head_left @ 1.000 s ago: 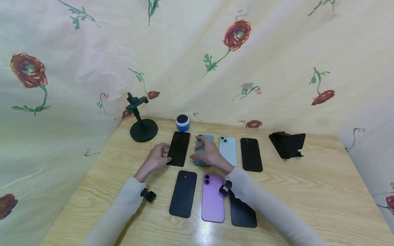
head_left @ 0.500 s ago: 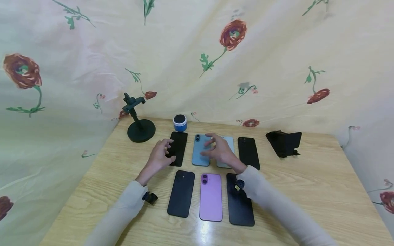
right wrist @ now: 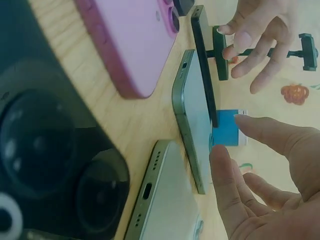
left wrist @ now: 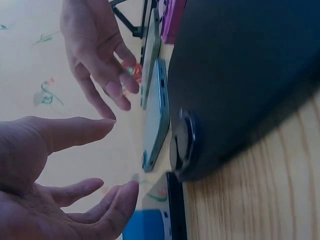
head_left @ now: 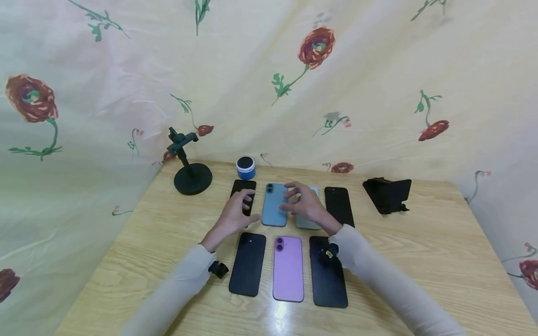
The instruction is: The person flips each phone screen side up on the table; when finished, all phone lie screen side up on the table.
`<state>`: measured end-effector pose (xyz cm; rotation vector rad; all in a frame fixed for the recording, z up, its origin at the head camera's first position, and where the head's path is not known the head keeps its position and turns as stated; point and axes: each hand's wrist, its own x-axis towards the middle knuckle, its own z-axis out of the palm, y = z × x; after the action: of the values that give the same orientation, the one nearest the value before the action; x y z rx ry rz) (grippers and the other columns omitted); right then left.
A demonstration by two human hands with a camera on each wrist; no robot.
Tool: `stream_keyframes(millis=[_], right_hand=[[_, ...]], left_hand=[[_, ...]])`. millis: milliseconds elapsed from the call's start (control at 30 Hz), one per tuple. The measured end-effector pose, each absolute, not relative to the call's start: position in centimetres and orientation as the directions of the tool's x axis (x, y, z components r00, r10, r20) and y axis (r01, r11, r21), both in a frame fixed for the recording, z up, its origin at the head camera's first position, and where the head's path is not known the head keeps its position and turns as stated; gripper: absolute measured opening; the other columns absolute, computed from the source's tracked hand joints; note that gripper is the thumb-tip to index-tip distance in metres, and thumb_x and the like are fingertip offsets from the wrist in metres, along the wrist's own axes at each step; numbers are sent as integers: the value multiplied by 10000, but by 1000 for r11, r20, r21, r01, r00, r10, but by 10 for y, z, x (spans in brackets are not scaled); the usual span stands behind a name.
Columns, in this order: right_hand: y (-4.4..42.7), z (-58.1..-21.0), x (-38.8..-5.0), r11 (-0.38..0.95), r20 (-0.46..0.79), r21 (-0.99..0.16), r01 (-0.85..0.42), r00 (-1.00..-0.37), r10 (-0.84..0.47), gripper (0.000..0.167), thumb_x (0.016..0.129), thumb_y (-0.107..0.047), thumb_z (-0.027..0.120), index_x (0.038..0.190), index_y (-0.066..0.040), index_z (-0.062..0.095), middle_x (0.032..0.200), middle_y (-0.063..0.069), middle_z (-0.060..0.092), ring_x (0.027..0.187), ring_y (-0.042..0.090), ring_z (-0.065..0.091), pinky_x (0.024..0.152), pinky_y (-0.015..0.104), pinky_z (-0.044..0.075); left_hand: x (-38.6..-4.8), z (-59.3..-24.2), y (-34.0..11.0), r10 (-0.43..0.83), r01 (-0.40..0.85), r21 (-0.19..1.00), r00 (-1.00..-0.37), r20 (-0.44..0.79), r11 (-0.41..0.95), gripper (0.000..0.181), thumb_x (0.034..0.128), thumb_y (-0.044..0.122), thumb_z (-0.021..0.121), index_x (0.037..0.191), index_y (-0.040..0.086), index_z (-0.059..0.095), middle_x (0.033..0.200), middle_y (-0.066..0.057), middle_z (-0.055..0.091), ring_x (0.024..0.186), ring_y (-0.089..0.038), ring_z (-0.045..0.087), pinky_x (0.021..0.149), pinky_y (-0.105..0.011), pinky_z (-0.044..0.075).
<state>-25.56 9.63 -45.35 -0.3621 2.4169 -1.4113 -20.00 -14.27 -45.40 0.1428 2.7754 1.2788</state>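
Note:
My left hand [head_left: 233, 213] hovers over the black phone [head_left: 249, 185] at the back left, fingers spread and holding nothing. Over the pale blue phone [head_left: 307, 223] is my right hand [head_left: 307, 203], its fingers loosely bent and its grasp empty. Between the two hands lies a blue phone [head_left: 274, 205]. In the left wrist view, thumb and fingers of the left hand [left wrist: 65, 185] stand apart beside the blue phone [left wrist: 156, 120]. The right wrist view shows the right hand [right wrist: 280, 185] with thumb and fingers apart, near the same blue phone [right wrist: 192, 120].
A front row holds a dark phone [head_left: 247, 264], a purple phone [head_left: 288, 269] and another dark phone [head_left: 329, 284]. Farther back are a black phone [head_left: 338, 205], a blue speaker [head_left: 245, 168], a round-based stand [head_left: 193, 179] and a folded black stand [head_left: 388, 195] on the wooden table [head_left: 428, 252].
Both hands were nearer the back-left and blue phones. The right hand has moved right, off the blue phone, onto the pale blue one; the left hand has shifted right across the black phone.

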Motion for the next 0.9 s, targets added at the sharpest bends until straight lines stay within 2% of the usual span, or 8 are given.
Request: stream_keyframes(millis=[200, 367, 500, 600, 733, 900], right_hand=[[101, -459, -259, 501, -163, -865, -33, -925, -343, 704, 901, -101, 809, 1519, -44, 477, 1312, 224, 651, 1009, 291, 733, 757, 363, 637], [106, -460, -262, 522, -170, -853, -25, -931, -323, 685, 910, -102, 800, 1512, -39, 481, 1312, 228, 653, 1034, 324, 731, 770, 358, 639], [107, -462, -265, 521, -170, -854, -20, -934, -315, 665, 921, -97, 788, 1507, -23, 482, 1297, 234, 651, 998, 301, 727, 777, 347, 638], [108, -464, -266, 518, -175, -855, -13, -934, -312, 652, 927, -98, 779, 1504, -21, 486, 1289, 231, 654, 979, 284, 728, 783, 348, 638], [107, -466, -268, 517, -168, -855, -26, -931, -324, 632, 940, -101, 764, 1500, -6, 487, 1283, 244, 667, 947, 279, 750, 779, 352, 639], [106, -469, -270, 529, -164, -848, -36, -931, -327, 611, 960, -122, 742, 1500, -3, 483, 1276, 241, 679, 879, 246, 763, 774, 349, 633]], left_hand=[[-200, -453, -130, 160, 46, 751, -984, -80, 659, 725, 888, 170, 830, 1514, 73, 478, 1356, -198, 568, 1165, -335, 601, 969, -486, 534], [-198, -451, -120, 167, 24, 726, -978, -125, 687, 718, 921, 228, 805, 1538, 100, 461, 1423, -201, 529, 1228, -343, 590, 962, -491, 537], [-199, -453, -112, 172, 20, 705, -974, -145, 709, 702, 953, 289, 769, 1554, 113, 452, 1456, -204, 493, 1190, -332, 584, 957, -490, 537], [-201, -454, -107, 176, 23, 686, -972, -154, 727, 705, 965, 321, 750, 1559, 99, 443, 1464, -224, 473, 1185, -344, 566, 1010, -521, 517], [-200, -456, -101, 187, 37, 654, -969, -161, 755, 702, 980, 342, 725, 1567, 92, 433, 1503, -244, 442, 1262, -383, 538, 1095, -565, 474], [-200, -455, -93, 207, 62, 603, -963, -174, 795, 712, 982, 358, 723, 1573, 92, 429, 1531, -257, 419, 1272, -400, 520, 1069, -563, 494]])
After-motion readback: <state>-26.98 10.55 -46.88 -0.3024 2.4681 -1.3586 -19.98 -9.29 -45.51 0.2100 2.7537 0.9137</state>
